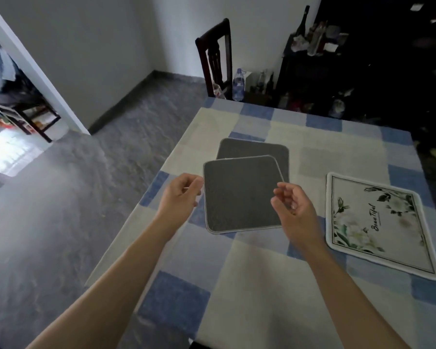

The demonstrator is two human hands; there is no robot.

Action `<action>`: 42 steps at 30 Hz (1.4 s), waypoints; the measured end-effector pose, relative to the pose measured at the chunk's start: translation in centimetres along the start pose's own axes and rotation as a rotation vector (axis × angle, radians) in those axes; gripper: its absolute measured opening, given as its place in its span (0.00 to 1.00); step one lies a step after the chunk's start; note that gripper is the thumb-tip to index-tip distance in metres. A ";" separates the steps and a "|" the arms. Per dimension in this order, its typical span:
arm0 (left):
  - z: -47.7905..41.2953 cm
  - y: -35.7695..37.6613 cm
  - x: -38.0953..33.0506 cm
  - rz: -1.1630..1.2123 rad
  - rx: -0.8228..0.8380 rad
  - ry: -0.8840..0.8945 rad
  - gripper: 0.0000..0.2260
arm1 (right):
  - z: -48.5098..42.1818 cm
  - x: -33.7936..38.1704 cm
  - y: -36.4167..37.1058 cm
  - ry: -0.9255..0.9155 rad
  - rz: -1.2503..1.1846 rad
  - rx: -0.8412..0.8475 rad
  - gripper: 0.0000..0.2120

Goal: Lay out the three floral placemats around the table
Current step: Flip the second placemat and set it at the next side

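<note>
Placemats: three lie on the checked tablecloth (249, 285). One floral placemat (378, 225) sits face up at the right, print showing, well apart from the other two.
Grey pair: the near grey mat (241, 195) lies underside up and overlaps the far grey mat (259, 151), also underside up, toward the table's middle. I judge these to be the other two floral mats turned over, though their printed faces are hidden.
Step in hand: likely taking up the near grey mat to flip and place it; one mat looks laid, two remain.
Doing it well: pinch the two side edges evenly, lift clear of the mat beneath so that one is not dragged, turn it print up, and set it square to a table edge, away from the mat at the right.
Left hand: the left hand (183, 195) hovers just beside the near mat's left edge, fingers curled loosely, thumb toward forefinger, holding nothing.
Right hand: the right hand (293, 206) hangs over the mat's right edge, fingers half bent and apart, also empty; whether it touches the mat I cannot tell.
Arms: both forearms reach forward from the near side, roughly parallel.
Beyond: a dark chair (215, 56) stands at the far side.
</note>
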State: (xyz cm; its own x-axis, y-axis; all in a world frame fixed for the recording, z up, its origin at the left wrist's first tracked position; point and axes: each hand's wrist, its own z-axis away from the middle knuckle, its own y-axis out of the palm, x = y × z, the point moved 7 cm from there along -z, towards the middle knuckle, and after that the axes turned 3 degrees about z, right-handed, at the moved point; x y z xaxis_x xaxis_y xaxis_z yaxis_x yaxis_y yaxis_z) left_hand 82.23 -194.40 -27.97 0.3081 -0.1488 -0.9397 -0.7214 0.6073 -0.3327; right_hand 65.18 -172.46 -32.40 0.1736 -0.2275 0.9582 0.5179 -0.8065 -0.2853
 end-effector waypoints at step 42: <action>-26.0 13.8 12.3 -0.686 0.311 0.183 0.15 | -24.0 -11.9 8.8 -0.004 0.649 0.234 0.19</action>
State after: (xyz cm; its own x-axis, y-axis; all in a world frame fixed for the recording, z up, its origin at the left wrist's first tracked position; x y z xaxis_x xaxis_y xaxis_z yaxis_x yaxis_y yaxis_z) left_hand 59.89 -208.16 -46.20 0.4963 -0.6806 -0.5390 -0.1910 0.5201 -0.8325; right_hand 47.58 -189.93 -45.83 0.5125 -0.6220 0.5920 0.4754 -0.3686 -0.7989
